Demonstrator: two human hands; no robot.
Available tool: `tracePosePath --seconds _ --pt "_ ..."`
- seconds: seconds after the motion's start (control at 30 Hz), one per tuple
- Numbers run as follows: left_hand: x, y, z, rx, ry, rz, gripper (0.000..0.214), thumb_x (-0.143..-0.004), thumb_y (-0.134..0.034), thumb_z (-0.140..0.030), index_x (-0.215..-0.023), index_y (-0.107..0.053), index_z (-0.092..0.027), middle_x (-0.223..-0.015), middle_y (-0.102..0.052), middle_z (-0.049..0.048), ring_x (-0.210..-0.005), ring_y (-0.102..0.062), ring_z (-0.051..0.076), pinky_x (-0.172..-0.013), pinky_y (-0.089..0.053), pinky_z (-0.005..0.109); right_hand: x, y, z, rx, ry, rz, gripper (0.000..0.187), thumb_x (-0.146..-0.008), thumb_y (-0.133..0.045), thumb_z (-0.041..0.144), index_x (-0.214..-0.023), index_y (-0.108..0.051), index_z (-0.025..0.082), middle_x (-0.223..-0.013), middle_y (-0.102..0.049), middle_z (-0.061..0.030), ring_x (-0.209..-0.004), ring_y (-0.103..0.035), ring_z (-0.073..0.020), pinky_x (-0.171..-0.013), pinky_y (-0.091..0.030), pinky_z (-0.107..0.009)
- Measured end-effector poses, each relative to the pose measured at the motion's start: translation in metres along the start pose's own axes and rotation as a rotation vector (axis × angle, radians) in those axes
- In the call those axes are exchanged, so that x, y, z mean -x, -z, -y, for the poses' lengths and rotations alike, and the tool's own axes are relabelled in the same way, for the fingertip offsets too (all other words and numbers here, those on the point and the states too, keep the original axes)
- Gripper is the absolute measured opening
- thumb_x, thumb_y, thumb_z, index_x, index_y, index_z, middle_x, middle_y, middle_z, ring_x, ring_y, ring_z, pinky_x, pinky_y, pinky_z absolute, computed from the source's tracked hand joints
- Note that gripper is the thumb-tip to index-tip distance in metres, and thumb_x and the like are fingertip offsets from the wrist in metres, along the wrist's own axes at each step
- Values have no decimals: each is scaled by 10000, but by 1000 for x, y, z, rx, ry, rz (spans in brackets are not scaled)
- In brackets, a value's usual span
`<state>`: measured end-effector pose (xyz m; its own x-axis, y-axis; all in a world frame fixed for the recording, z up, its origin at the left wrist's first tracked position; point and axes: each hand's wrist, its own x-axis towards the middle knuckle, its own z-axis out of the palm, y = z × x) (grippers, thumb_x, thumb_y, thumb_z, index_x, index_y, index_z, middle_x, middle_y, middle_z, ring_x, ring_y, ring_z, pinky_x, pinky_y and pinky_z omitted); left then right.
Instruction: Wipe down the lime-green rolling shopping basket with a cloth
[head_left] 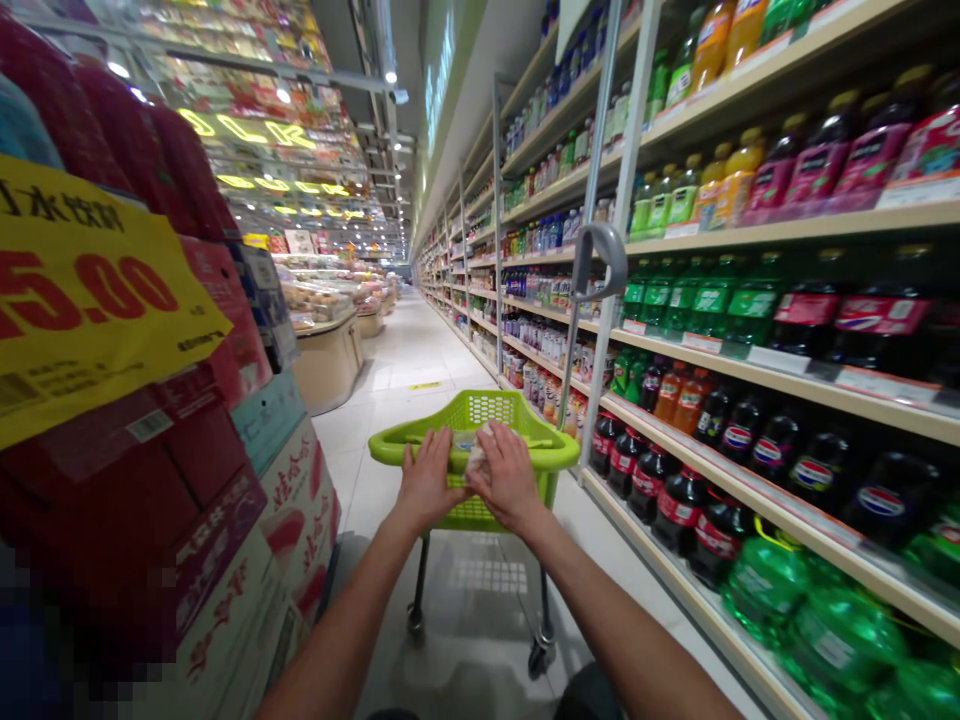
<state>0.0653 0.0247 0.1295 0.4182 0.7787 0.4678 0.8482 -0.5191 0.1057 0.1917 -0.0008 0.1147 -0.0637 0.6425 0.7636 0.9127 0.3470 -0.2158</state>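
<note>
A lime-green shopping cart (480,515) with a perforated basket stands in the aisle directly in front of me. My left hand (429,478) is on its near rim, fingers bent over the edge and thumb pointing inward. Beside it, my right hand (508,478) closes on a crumpled whitish piece (475,462), perhaps tissue or thin plastic, at the same rim. The two thumbs nearly meet in the middle. Behind my fingers, part of the basket's inside is hidden. A grey hooked handle (600,262) on a metal pole rises from the cart's right side.
Shelves (750,375) of bottled drinks run along the right, close to the cart. Large green bottles (832,625) stand at the bottom. Stacked drink cartons (296,520) with a yellow price sign (97,300) line the left. White floor tiles (401,340) stretch ahead past a display counter (330,360).
</note>
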Motion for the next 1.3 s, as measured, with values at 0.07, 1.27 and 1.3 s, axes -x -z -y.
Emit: tracePosePath --seconds 0.07,1.27,1.3 --pt "1 2 10 -26 5 -1 682 -680 -572 -339 -1294 -349 -142 -1384 -363 137 -1294 -268 310 -1021 -191 582 -3 -6 4 4 15 -3 480 -696 -584 250 -1164 -522 162 -1329 -407 -155 -1228 -325 -313 -993 -259 -520" --pt "10 -16 10 -20 -9 -274 470 -799 -476 -359 -1220 -457 -151 -1292 -489 119 -1225 -390 290 -1001 -248 518 51 22 -62 52 150 -280 204 -844 -404 151 -955 -562 215 -1206 -561 -84 -1210 -426 -171 -1044 -207 -422" --pt "10 -15 10 -18 -8 -278 471 -800 -475 -359 -1224 -455 -156 -1293 -489 120 -1225 -390 288 -1004 -244 516 51 29 -75 56 82 -312 193 -841 -409 160 -944 -563 213 -1196 -565 -88 -1199 -439 -179 -1040 -213 -429"
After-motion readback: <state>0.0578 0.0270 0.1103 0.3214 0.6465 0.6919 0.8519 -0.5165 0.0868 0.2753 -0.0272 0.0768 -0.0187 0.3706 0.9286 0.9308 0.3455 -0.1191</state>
